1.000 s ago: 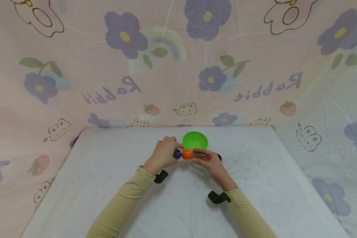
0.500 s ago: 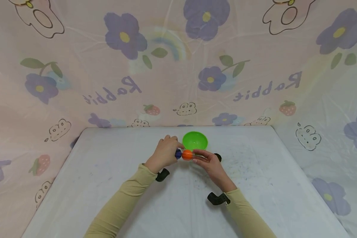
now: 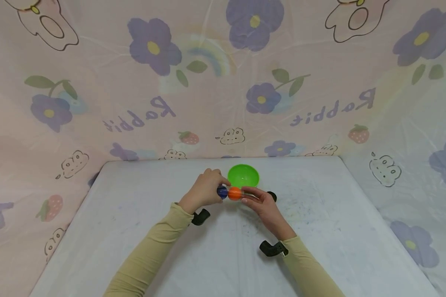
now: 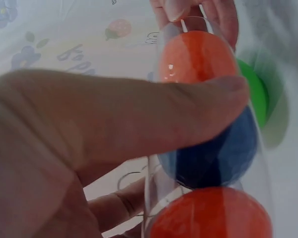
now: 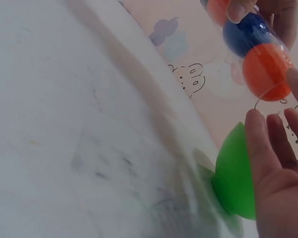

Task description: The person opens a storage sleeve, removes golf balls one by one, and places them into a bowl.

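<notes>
Above the white table, a clear tube (image 4: 265,173) lies roughly crosswise with orange and blue balls lined up inside. My left hand (image 3: 204,189) grips it around the middle, the thumb lying over the blue ball (image 4: 213,153). An orange ball (image 3: 235,193) sits toward the tube's right end. At that end, my right hand (image 3: 265,206) holds the rim between thumb and fingers. Another orange ball (image 4: 211,215) shows nearer the left wrist camera; the left hand hides that part in the head view. Just behind the hands stands a green bowl (image 3: 243,175).
The white-covered table (image 3: 319,231) bears faint dark marks on its right side. Patterned cloth (image 3: 215,95) with flowers and rabbits rises behind and along both sides. Black camera mounts (image 3: 273,248) sit at the wrists.
Both hands keep nearly the same place on the tube. The tube and its balls shift only very slightly, and the head view tilts a little.
</notes>
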A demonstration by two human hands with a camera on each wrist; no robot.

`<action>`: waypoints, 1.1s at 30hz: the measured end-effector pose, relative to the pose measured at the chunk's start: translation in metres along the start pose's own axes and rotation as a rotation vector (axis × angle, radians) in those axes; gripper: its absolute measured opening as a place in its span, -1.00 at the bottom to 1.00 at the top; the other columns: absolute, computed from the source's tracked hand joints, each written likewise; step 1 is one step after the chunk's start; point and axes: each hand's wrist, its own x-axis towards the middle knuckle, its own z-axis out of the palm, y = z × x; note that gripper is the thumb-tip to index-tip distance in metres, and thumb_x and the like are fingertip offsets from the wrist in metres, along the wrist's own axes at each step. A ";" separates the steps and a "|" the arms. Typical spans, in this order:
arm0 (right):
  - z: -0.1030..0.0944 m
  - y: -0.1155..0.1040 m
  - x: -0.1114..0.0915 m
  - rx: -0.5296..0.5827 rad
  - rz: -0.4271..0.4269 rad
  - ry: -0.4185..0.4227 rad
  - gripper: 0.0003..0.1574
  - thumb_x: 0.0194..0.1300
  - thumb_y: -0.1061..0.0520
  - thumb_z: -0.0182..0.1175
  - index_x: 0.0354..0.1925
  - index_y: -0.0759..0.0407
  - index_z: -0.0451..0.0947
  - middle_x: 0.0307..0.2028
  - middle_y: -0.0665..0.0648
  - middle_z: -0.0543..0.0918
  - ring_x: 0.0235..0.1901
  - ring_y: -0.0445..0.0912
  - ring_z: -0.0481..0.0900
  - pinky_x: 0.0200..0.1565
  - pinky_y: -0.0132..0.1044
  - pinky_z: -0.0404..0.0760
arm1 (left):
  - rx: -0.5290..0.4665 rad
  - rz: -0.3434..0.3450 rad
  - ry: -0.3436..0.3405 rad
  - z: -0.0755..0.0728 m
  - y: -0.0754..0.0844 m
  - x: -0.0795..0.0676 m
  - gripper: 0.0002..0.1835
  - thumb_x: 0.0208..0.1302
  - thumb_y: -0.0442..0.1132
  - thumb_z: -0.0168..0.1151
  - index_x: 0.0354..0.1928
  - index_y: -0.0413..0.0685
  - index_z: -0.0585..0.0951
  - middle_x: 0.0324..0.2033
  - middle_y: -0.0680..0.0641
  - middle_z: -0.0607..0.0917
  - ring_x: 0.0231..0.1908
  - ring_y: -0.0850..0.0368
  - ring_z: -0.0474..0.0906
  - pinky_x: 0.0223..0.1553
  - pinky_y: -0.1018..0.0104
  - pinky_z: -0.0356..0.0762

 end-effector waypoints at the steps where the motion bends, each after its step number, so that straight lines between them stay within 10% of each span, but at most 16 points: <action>1: 0.000 0.000 0.000 0.010 0.000 -0.005 -0.38 0.28 0.27 0.23 0.27 0.34 0.33 0.26 0.27 0.37 0.13 -0.02 0.50 0.16 -0.06 0.40 | 0.007 0.000 -0.001 -0.001 0.001 0.000 -0.49 -0.26 -0.28 0.61 -0.10 0.02 0.74 -0.33 0.00 0.53 -0.29 0.05 0.34 -0.32 0.21 0.36; 33: 0.005 0.014 0.004 -0.006 0.014 -0.053 -0.39 0.29 0.19 0.25 0.26 0.28 0.35 0.23 0.24 0.41 0.14 0.01 0.49 0.11 -0.23 0.48 | 0.049 -0.009 -0.002 -0.002 -0.001 -0.005 -0.50 -0.27 -0.33 0.58 -0.13 0.08 0.75 -0.33 0.00 0.54 -0.31 0.04 0.33 -0.34 0.19 0.35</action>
